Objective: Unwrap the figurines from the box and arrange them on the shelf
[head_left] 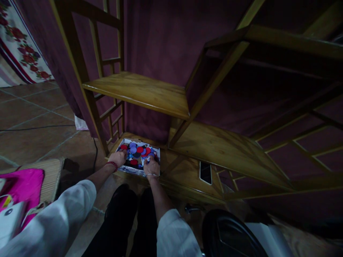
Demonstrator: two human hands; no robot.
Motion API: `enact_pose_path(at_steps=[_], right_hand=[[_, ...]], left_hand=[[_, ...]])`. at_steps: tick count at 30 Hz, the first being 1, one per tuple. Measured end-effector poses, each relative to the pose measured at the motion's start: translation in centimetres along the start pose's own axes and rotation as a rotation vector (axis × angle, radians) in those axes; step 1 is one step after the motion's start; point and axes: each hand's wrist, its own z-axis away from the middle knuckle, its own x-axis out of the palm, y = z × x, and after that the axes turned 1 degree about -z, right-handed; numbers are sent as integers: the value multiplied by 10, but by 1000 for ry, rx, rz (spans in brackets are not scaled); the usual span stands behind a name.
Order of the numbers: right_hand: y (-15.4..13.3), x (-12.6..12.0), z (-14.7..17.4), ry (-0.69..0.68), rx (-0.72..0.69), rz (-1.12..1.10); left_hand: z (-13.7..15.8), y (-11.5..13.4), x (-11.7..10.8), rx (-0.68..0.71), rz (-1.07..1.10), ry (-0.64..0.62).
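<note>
A shallow white cardboard box [159, 157] rests on the lowest wooden shelf, filled with round flat discs [133, 150] in red, blue and black. Some small blue-and-white pieces lie among them. My left hand [119, 158], with a red bead bracelet at the wrist, is curled over the box's front left corner; its fingertips are partly hidden. Inside the front right part of the box is my right hand [152, 166], a thin bangle on its wrist. Its fingers are bent together beside a blue-and-white piece, and what they hold is too small to make out.
A wooden shelf board [142, 91] juts out above the box. To the right, a dark phone [205, 172] lies on the low shelf. A black round seat [230, 235] stands at lower right. Pink cloth [26, 189] and a white device [10, 219] are at left.
</note>
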Motion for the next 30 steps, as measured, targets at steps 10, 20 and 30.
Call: enact_pose_path(at_steps=[10,20,30], right_hand=[[-2,2,-4,44,24,9],[-5,-2,-11,64,29,10],[9,4,-13,60,-32,-233]], left_hand=[[-6,7,-9,-52,55,78],[-15,7,-5,-39,103,74],[-25,14,2,-226,663,264]])
